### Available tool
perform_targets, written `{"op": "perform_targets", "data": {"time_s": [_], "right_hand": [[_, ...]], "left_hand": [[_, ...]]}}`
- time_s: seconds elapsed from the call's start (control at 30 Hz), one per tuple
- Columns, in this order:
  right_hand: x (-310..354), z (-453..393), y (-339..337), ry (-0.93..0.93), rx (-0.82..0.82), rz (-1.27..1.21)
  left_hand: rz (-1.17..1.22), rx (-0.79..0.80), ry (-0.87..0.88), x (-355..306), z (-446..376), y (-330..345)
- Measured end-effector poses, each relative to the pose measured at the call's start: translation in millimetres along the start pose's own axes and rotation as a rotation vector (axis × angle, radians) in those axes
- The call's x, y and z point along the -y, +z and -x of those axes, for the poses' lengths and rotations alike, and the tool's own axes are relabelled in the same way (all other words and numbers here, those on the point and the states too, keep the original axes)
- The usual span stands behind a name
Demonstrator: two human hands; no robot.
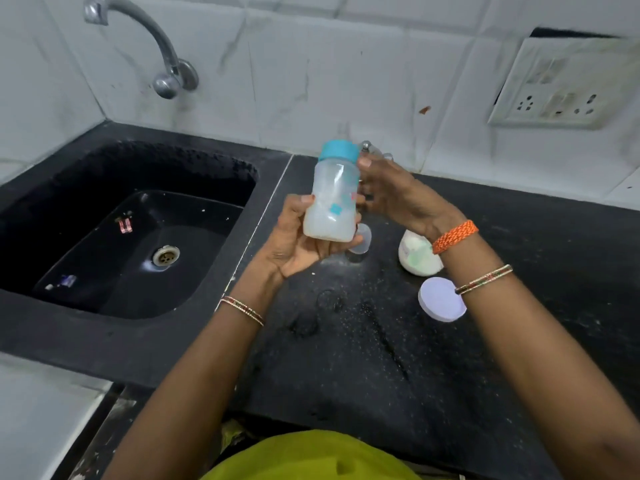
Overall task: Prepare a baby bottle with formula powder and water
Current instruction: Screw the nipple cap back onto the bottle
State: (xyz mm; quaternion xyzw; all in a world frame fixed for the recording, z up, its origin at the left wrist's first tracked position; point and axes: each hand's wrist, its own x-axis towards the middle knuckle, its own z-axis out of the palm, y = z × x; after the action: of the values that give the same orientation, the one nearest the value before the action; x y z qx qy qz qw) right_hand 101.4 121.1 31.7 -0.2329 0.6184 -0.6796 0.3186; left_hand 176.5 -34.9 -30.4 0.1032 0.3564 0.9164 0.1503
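no readable text, bottle point(334, 195) print blurred

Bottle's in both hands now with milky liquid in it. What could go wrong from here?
The bottle is held tilted above the counter edge beside the sink; if the blue collar is loose, it may leak. The open formula container sits just under the right hand's wrist and might get knocked over.

Translucent plastic baby bottle point(334, 199) w/ teal screw collar point(338, 151) & teal/pink printed marks, cloudy white liquid inside; speckled black stone counter point(381, 358); round pale-lilac lid point(440, 299); orange braided wristband point(454, 236).
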Motion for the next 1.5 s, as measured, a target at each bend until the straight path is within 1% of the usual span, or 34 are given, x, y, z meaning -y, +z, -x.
{"op": "perform_targets", "data": {"time_s": [0.07,0.1,0.13,0.17,0.2,0.27,0.33,0.37,0.4,0.43,0.5,0.57,0.6,0.63,0.7,0.73,0.77,0.8,0.87,0.9,0.93,0.97,1.0,1.03,1.07,1.1,1.17,1.2,1.23,1.27,1.3,1.33,1.4,1.5], "right_hand": [[9,1,9,0.002,0.261,-0.143],[16,2,17,-0.039,0.406,-0.232],[24,6,28,-0.087,0.592,-0.397],[29,8,38,-0.092,0.756,-0.589],[33,10,46,-0.082,0.825,-0.675],[35,5,48,-0.078,0.837,-0.651],[31,2,44,-0.167,0.732,-0.421],[31,2,44,-0.208,0.655,-0.306],[29,3,45,-0.210,0.581,-0.223],[26,2,42,-0.192,0.513,-0.177],[15,0,34,-0.159,0.382,-0.073],[-5,-8,22,-0.139,0.174,0.085],[-18,-12,20,-0.129,0.063,0.120],[-31,-16,19,-0.112,-0.043,0.120],[-58,-23,23,-0.082,-0.259,0.088],[-71,-25,25,-0.072,-0.351,0.130],[-82,-26,26,-0.061,-0.425,0.236],[-89,-25,25,-0.033,-0.456,0.387],[-98,-24,18,0.054,-0.398,0.689],[-101,-22,14,0.090,-0.360,0.746],[-103,-20,11,0.086,-0.352,0.716],[-106,-19,8,0.054,-0.398,0.633],[-111,-20,3,-0.002,-0.485,0.577],[-112,-20,-1,-0.069,-0.569,0.596],[-114,-21,-7,-0.117,-0.622,0.720],[-116,-22,-14,-0.110,-0.627,0.898],[-118,-23,-23,0.030,-0.496,1.245],[-119,-24,-25,0.102,-0.421,1.375],[-120,-24,-25,0.157,-0.361,1.475],[-121,-25,-25,0.176,-0.335,1.542],[-121,-25,-25,0.164,-0.351,1.572],[-119,-25,-25,0.138,-0.399,1.534],[-112,-22,-21,0.009,-0.558,1.269],[-94,-16,-5,-0.333,-0.734,0.866]], "left_hand": [[0.056,0.141,-0.058,-9,-6,18],[0.085,0.245,-0.092,-11,-10,26],[0.140,0.359,-0.118,-11,-14,32],[0.211,0.448,-0.136,-9,-17,37],[0.286,0.507,-0.161,-6,-19,40],[0.367,0.603,-0.209,1,-19,43],[0.366,0.649,-0.191,5,-16,42],[0.316,0.615,-0.150,6,-14,42],[0.235,0.542,-0.087,7,-11,41],[0.139,0.433,-0.019,7,-8,39],[-0.094,0.140,0.110,8,-1,29],[-0.410,-0.099,0.191,12,1,13],[-0.569,-0.203,0.211,16,0,4],[-0.694,-0.288,0.223,24,-3,-4],[-0.834,-0.396,0.251,43,-6,-17],[-0.873,-0.432,0.267,54,-7,-25],[-0.911,-0.475,0.278,63,-7,-33],[-0.956,-0.517,0.274,69,-5,-40],[-1.098,-0.587,0.232,73,-2,-52],[-1.190,-0.612,0.218,74,-2,-57],[-1.273,-0.646,0.212,75,-3,-62],[-1.335,-0.690,0.204,77,-3,-66],[-1.370,-0.742,0.179,78,-4,-69],[-1.386,-0.787,0.141,79,-5,-70],[-1.394,-0.811,0.105,79,-5,-70],[-1.401,-0.807,0.081,79,-5,-71],[-1.412,-0.776,0.070,79,-8,-72],[-1.411,-0.776,0.074,78,-9,-73],[-1.405,-0.784,0.080,78,-9,-74],[-1.402,-0.791,0.085,79,-9,-74],[-1.403,-0.793,0.096,80,-9,-75],[-1.410,-0.791,0.105,81,-8,-75],[-1.430,-0.792,0.127,82,-7,-75],[-1.441,-0.806,0.124,84,-8,-74]]}}
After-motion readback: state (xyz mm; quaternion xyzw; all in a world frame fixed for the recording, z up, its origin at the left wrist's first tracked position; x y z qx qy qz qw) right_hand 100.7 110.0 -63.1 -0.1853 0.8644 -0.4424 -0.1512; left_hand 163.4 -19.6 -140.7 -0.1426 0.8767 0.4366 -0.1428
